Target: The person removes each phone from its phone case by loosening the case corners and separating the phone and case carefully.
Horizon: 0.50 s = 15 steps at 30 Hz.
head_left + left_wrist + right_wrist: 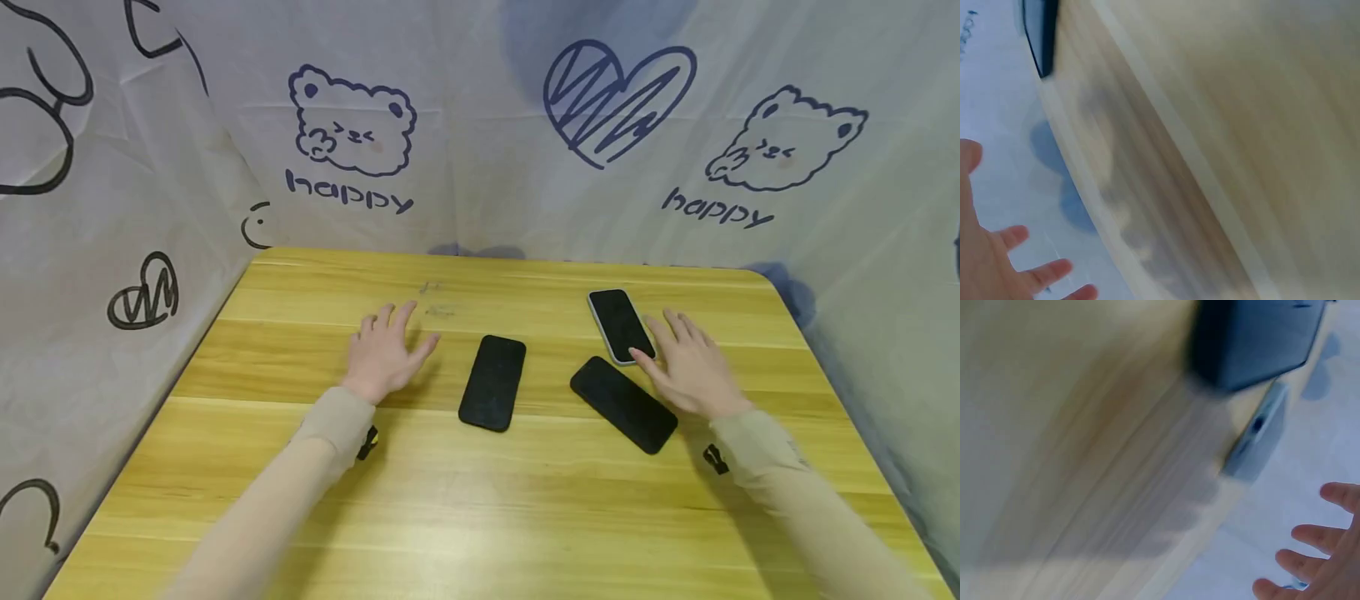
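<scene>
Three smartphones lie flat on the wooden table. One black smartphone [492,383] is in the middle, to the right of my left hand [381,354], whose fingers are spread and hold nothing. A second black smartphone [623,405] lies slanted at the right, left of my right wrist. Behind it is a smartphone with a light frame [621,325], its dark screen up. My right hand [693,367] is beside these two, fingers extended, its thumb overlapping the light-framed one in the head view; touching cannot be told. The right wrist view shows the light-framed smartphone's edge [1260,431] apart from the fingers.
The yellow wood-grain table [420,508] ends at a white cloth [480,167] with drawn bears and hearts behind it. More cloth hangs along the left and right sides. A small black clip [716,458] shows at the right wrist, another clip [367,442] at the left.
</scene>
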Available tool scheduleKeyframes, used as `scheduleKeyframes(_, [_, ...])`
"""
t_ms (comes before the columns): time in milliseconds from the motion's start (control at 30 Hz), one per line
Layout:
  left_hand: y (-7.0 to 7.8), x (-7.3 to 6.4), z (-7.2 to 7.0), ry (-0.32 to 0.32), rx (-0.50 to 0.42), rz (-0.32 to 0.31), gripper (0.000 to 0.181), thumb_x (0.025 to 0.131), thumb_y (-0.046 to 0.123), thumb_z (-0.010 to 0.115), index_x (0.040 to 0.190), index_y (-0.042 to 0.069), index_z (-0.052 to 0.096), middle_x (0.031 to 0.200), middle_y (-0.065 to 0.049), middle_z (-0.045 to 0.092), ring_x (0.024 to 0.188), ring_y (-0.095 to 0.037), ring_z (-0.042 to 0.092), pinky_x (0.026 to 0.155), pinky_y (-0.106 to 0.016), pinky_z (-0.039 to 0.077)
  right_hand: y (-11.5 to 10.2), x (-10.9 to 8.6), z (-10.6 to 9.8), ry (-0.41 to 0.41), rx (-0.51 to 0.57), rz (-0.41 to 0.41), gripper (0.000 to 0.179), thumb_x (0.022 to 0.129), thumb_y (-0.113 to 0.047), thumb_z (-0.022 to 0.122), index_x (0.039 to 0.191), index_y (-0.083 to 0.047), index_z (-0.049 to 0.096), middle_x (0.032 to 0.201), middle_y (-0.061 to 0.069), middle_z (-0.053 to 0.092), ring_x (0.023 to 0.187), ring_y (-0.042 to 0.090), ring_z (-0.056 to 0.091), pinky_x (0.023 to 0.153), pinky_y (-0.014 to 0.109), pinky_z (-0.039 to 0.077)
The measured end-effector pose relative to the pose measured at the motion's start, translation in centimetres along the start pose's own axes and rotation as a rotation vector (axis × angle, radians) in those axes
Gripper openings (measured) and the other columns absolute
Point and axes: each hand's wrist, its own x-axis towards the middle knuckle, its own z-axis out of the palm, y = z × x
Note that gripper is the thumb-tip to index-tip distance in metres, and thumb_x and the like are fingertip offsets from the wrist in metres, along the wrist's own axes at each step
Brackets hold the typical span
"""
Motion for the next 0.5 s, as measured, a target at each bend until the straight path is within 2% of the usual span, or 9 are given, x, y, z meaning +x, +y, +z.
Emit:
scheduleKeyframes(167, [3.0,0.0,1.2,-0.050,-0.034,-0.005,0.080,0.099,0.067,0.043,0.157,0.014,0.031,0.152,-0.020,0.044,0.130,-0.045,0.049,0.098,-0.060,0.049,-2.7,0.6,0.4,0.066,0.096,-0.068,0.058,0.106,-0.043,0.048,0.150,-0.005,0.045,0.154,0.032,0.038,0.139,0.053,0.039,0.112,0.066,0.035])
scheduleKeyframes(333, [5.7,0.0,2.2,-0.162,-0.048,-0.023,0.084,0.098,0.068,0.044,0.152,0.004,0.035,0.146,-0.021,0.049,0.113,-0.040,0.062,0.084,-0.050,0.057,-5.5,1.0,0.6,0.071,0.244,-0.094,0.055,0.107,-0.040,0.047,0.147,-0.002,0.047,0.152,0.028,0.044,0.138,0.047,0.044,0.109,0.064,0.040])
scheduleKeyframes(500, [7.8,-0.1,2.9,-0.261,-0.008,-0.062,0.095,0.096,0.072,0.044,0.155,-0.001,0.030,0.152,-0.023,0.045,0.116,-0.039,0.063,0.090,-0.047,0.057,-7.5,1.5,0.9,0.040,0.474,-0.077,0.049,0.108,-0.031,0.047,0.147,-0.003,0.047,0.148,0.022,0.050,0.130,0.041,0.053,0.105,0.058,0.046])
